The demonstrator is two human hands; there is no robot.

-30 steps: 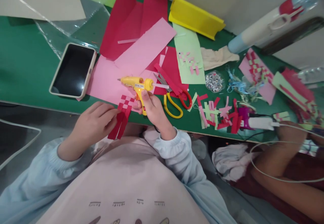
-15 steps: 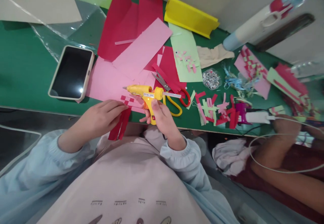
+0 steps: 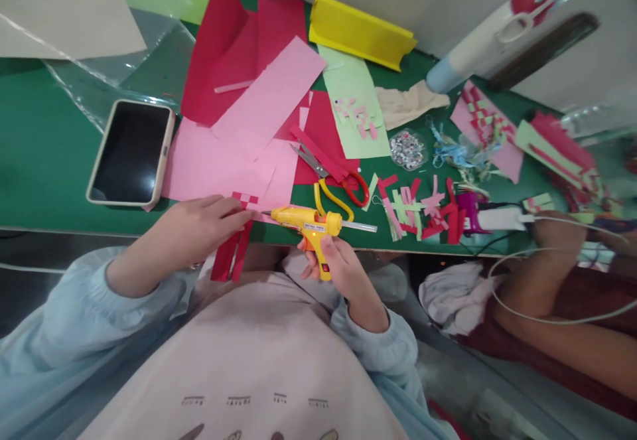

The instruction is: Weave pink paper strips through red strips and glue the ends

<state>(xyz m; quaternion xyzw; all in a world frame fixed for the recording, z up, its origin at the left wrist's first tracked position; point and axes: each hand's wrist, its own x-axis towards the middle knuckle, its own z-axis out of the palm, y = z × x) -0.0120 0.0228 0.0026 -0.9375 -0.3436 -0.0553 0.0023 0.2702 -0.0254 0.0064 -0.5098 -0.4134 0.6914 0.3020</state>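
My right hand [image 3: 343, 269] is wrapped round the handle of a yellow hot glue gun [image 3: 313, 227], with a clear glue stick jutting from its back. The gun's nozzle points left, close to the fingertips of my left hand [image 3: 212, 224]. Those fingers are closed over a piece of woven red and pink paper strips [image 3: 233, 251] at the table edge. Loose red strip ends hang below the hand, which hides part of the weave. Scissors with red and yellow handles [image 3: 333, 191] lie just beyond the gun.
A phone [image 3: 132, 151] lies at left beside pink paper [image 3: 194, 161]. Farther right are a dish of googly eyes [image 3: 408, 149], paper strip scraps [image 3: 411, 208], and a bottle [image 3: 492, 32] against the wall. Another person's arm [image 3: 537, 281] rests at the right, near a white cable.
My right hand has brought the glue gun right and toward my body, its nozzle now level with my left fingertips. My left hand stays on the woven strips. The view has shifted slightly.
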